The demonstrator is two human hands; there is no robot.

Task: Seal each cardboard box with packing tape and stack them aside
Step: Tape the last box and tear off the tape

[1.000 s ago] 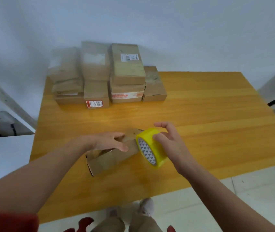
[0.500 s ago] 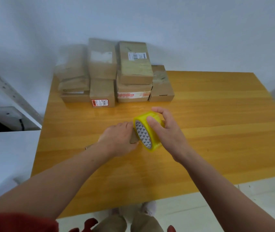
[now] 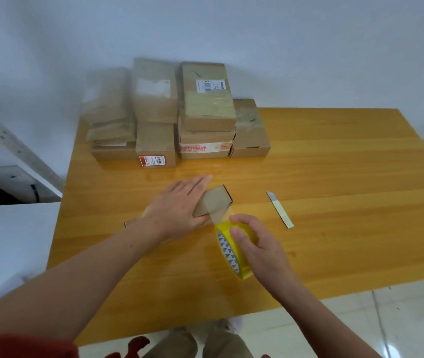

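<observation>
Your left hand – fingers straight, together – pressed the small brown cardboard box | your right hand gripped, fingers curled round, the glossy yellow tape roll | clear strip stretched between.

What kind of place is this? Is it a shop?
Probably a small parcel-packing spot, not clearly a shop. Labelled boxes are stacked at the back of a wooden table, the right hand holds a roll of yellow tape, and a cutter blade lies nearby.
</observation>
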